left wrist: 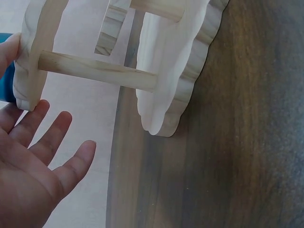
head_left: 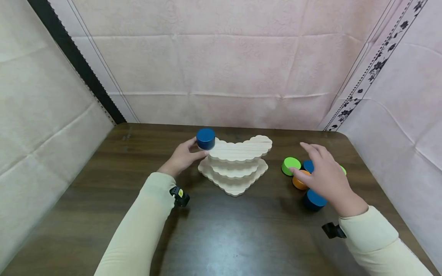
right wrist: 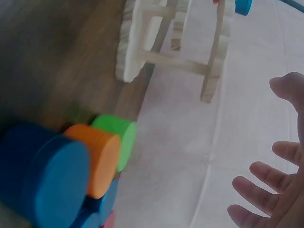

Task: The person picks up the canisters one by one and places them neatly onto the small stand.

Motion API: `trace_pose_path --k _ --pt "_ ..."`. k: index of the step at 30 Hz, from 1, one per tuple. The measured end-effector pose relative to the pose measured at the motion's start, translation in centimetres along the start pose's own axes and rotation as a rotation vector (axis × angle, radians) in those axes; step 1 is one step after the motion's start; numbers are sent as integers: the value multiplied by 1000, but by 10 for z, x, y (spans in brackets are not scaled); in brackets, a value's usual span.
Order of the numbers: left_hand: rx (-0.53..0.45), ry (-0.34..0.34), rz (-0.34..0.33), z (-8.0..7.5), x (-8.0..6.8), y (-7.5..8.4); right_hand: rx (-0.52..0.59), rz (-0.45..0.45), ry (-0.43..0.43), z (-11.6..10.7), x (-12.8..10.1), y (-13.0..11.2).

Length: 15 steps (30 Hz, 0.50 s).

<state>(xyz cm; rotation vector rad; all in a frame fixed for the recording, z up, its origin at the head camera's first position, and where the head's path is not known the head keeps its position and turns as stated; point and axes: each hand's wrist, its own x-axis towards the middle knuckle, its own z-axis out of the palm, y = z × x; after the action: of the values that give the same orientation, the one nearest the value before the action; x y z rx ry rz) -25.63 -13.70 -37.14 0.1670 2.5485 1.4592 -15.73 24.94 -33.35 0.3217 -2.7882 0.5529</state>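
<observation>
A pale wooden three-tier stand (head_left: 238,151) with scalloped edges stands mid-table, dowels joining its tiers. At the left end of its top tier is a blue round lidded tub (head_left: 206,139). My left hand (head_left: 184,156) holds this tub between thumb and index finger; its other fingers (left wrist: 80,159) spread loose below the tier's edge. My right hand (head_left: 322,174) hovers with parted fingers above a cluster of similar tubs and holds nothing. Around it are a green tub (head_left: 291,166), an orange tub (head_left: 299,181), a nearer blue tub (head_left: 315,200) and another blue tub (head_left: 308,166) partly behind the fingers.
A second green tub (head_left: 343,170) peeks out right of the right hand. In the right wrist view a bit of a red tub (right wrist: 109,221) shows below the blue ones. Pale cloth walls (head_left: 221,69) enclose the dark wooden table (head_left: 221,237) at the back and sides.
</observation>
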Motion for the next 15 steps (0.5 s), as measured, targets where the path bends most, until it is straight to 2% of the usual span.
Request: trace_pose_path --k 8,15 --pt "-8 -3 10 0 -2 1 4 90 -85 2 -19 25" --pt "-8 -7 10 -1 -2 2 13 183 -195 5 -30 42"
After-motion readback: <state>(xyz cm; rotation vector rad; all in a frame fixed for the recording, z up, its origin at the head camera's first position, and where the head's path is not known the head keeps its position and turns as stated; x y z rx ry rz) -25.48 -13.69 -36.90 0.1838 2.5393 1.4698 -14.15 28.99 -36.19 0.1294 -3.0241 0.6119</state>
